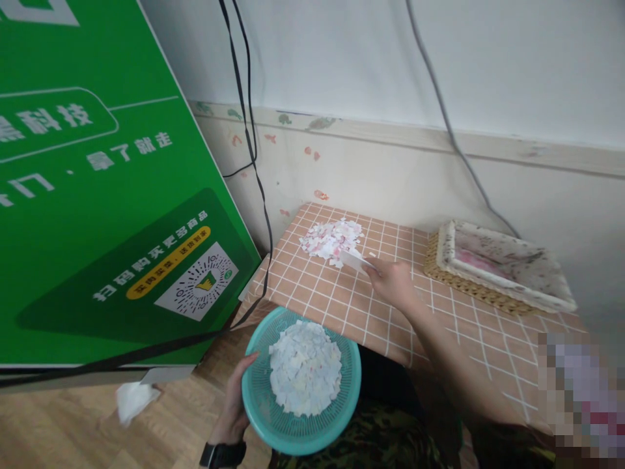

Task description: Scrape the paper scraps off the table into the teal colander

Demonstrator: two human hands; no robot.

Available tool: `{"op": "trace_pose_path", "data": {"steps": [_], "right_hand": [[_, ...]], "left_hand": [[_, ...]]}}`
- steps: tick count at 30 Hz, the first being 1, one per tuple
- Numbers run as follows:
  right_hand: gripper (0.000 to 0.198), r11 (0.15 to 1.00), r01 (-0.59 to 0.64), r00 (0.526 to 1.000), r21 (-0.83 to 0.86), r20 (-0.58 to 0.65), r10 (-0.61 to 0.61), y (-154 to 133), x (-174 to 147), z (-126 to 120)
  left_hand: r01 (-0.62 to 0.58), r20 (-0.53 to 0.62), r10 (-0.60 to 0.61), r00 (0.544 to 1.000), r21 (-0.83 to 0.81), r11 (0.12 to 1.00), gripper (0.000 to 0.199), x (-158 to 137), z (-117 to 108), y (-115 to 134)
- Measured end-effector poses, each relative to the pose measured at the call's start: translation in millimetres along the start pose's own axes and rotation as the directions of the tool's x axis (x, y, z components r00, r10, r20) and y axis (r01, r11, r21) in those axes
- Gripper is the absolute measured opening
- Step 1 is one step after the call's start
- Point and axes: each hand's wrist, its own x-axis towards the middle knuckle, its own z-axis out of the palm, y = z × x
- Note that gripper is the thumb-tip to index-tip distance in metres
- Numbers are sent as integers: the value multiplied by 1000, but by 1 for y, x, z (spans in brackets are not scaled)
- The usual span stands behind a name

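Observation:
My left hand (237, 389) grips the left rim of a teal plastic basket (302, 440), which is tilted toward me just below the table's front edge. Inside it lies a heap of torn white paper scraps (305, 368). Over the table, my right hand (390, 281) pinches a flat white piece (352, 260) that looks like a card or stiff paper. The far end of that piece touches the near side of a pile of white and pink paper scraps (332, 238) on the checked tablecloth.
A wicker basket (481, 291) with a patterned cloth lining stands at the table's right, against the wall. On the left rises a large green cabinet (122, 195), with black cables (264, 215) hanging beside it. A white bag-like item (134, 400) lies on the wooden floor.

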Motion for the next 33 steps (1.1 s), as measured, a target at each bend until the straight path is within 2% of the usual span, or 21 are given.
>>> {"op": "trace_pose_path", "data": {"steps": [10,13,21,27,33], "right_hand": [[25,977,19,998,213,55,-32,-4,-4,-10],[24,960,12,999,281,32,-21,-4,-6,-11],[27,972,38,993,234,97,-62,-12,-14,-10],[28,996,-11,1000,94,6,11,-5,-11,-7],[28,982,13,999,187,46,-22,-17,-18,-6]], "left_hand": [[40,37,-39,999,-25,999,10,2,-4,-2],[33,39,-32,999,-31,999,9,3,-4,-3],[-1,16,1,1000,22,1000,10,0,0,-1],[-21,-8,21,1000,11,1000,7,1,-1,-2],[-6,12,6,1000,13,1000,8,2,-3,-2]]}}
